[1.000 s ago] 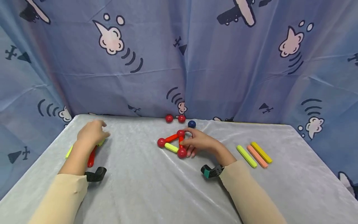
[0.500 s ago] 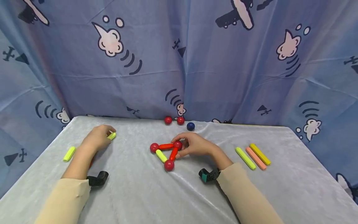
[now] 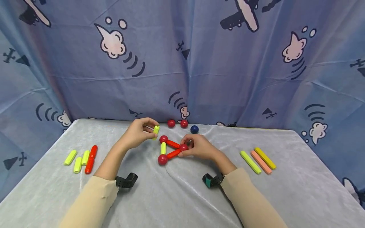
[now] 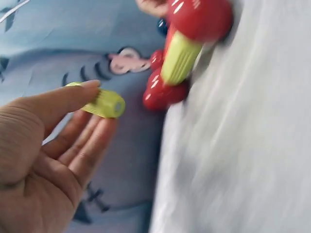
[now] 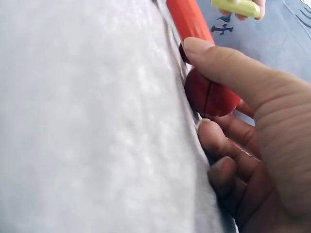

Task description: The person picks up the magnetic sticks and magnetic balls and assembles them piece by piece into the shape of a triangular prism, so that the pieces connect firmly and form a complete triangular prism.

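In the head view my left hand holds a short yellow-green magnetic rod up off the cloth, pinched between thumb and fingers. The left wrist view shows the rod's round end facing out. Just right of it lies a triangle of three red balls, two red rods and one yellow-green rod. My right hand grips the triangle's right corner, fingers around the red ball. Up close, the right thumb lies on a red rod beside that ball; the far fingers are partly hidden.
Several short yellow-green rods and a red piece lie at the left. Two red balls and a dark blue ball sit at the back by the curtain. Three longer rods lie at the right.
My left hand has picked up a yellow-green rod from the left group and carried it right, close to the triangle. The triangle has turned under my right hand, its yellow-green side now facing left.
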`<act>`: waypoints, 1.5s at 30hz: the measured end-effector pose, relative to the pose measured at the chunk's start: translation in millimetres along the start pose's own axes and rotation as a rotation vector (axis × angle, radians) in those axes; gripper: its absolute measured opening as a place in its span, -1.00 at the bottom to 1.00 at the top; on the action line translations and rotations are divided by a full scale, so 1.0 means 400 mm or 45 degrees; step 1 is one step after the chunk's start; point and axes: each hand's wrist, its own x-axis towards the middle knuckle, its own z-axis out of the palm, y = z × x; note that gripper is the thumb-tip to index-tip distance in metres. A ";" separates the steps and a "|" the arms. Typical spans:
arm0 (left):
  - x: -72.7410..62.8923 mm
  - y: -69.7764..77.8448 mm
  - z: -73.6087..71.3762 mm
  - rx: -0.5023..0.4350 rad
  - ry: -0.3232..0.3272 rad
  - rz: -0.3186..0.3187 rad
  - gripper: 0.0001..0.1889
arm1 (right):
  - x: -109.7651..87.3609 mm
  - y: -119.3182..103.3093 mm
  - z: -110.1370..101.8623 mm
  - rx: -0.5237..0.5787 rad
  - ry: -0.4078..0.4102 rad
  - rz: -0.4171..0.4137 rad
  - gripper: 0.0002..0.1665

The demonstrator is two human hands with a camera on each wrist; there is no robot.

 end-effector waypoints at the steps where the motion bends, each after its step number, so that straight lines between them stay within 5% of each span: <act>1: 0.006 0.001 0.014 -0.038 0.022 0.006 -0.64 | 0.002 0.004 0.003 0.018 0.009 -0.001 -0.59; 8: 0.030 -0.024 0.088 -0.138 0.165 0.094 -0.66 | 0.009 0.019 0.022 0.101 0.046 -0.010 -0.62; 15: 0.035 -0.027 0.101 0.001 0.121 0.142 -0.59 | 0.005 0.026 0.017 0.096 0.068 0.001 -0.62; 19: 0.011 -0.009 0.057 0.145 0.026 0.084 -0.52 | 0.008 0.027 0.016 0.106 0.062 0.004 -0.61; 24: -0.052 -0.002 -0.047 0.530 0.010 -0.060 -0.60 | 0.006 0.029 0.010 0.111 0.083 0.023 -0.60; 29: -0.144 -0.045 -0.172 0.804 0.091 -0.230 -0.58 | 0.010 0.027 0.014 0.114 0.075 0.030 -0.60; 33: -0.206 -0.091 -0.243 0.851 0.062 -0.371 -0.51 | 0.010 0.029 0.016 0.115 0.076 0.027 -0.60; 40: -0.248 -0.121 -0.258 0.844 -0.009 -0.575 -0.43 | 0.008 0.029 0.012 0.121 0.082 0.020 -0.60; 45: -0.227 -0.133 -0.235 0.842 0.023 -0.577 -0.54 | 0.010 0.034 0.017 0.130 0.076 0.025 -0.60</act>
